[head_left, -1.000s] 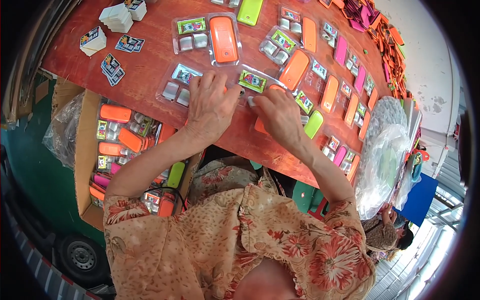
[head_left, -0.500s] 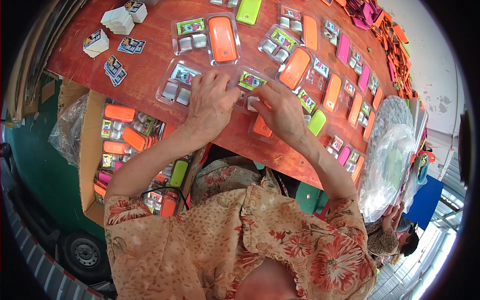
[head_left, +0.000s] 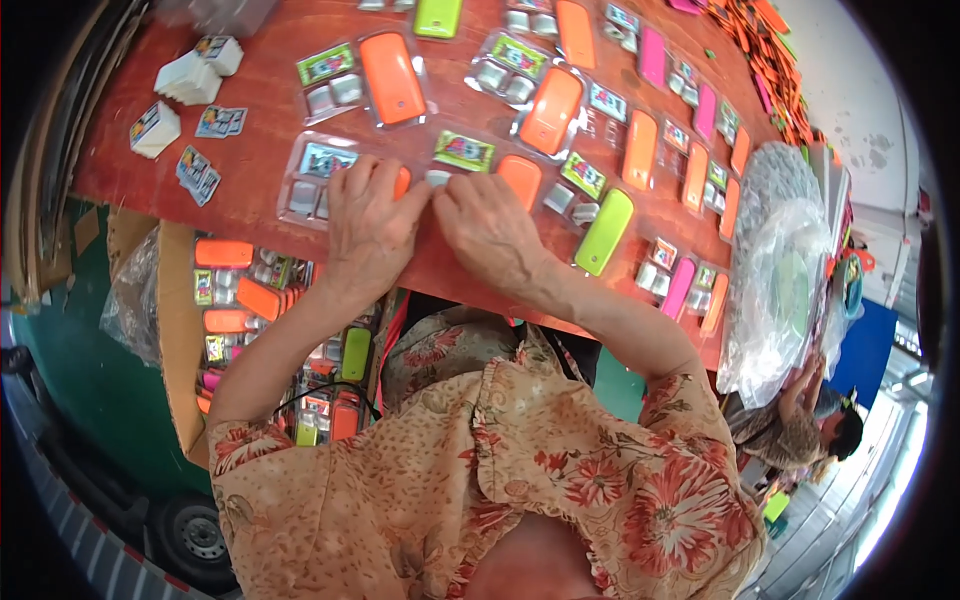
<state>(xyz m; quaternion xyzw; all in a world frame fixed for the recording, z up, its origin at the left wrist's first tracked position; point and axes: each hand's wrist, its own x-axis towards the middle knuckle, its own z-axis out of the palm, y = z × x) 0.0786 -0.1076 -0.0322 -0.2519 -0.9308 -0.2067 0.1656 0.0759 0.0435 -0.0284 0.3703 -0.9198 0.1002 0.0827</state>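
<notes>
My left hand (head_left: 372, 225) lies over a clear plastic tray (head_left: 290, 203) with a picture card (head_left: 326, 160), small whitish pieces and an orange case (head_left: 402, 184) partly covered by my fingers. Its fingers are curled and their tips are hidden. Close beside it, my right hand (head_left: 488, 228) is closed, fingertips down at the near side of a second tray. That tray holds a green-edged card (head_left: 463, 151), a whitish piece (head_left: 438, 178) and an orange oblong case (head_left: 520, 180). Whatever either hand grips is too small or hidden to name.
More filled trays with orange, pink and green cases (head_left: 604, 232) cover the table (head_left: 250, 120). Card stacks (head_left: 188, 78) lie far left. Below left stands a cardboard box (head_left: 182, 340) of packed trays. Plastic bags (head_left: 775, 280) and a person (head_left: 800, 430) are at the right.
My right hand has moved left, close to my left hand, and its fingers have curled in. The second tray's orange case now shows above it. The whole view has shifted slightly.
</notes>
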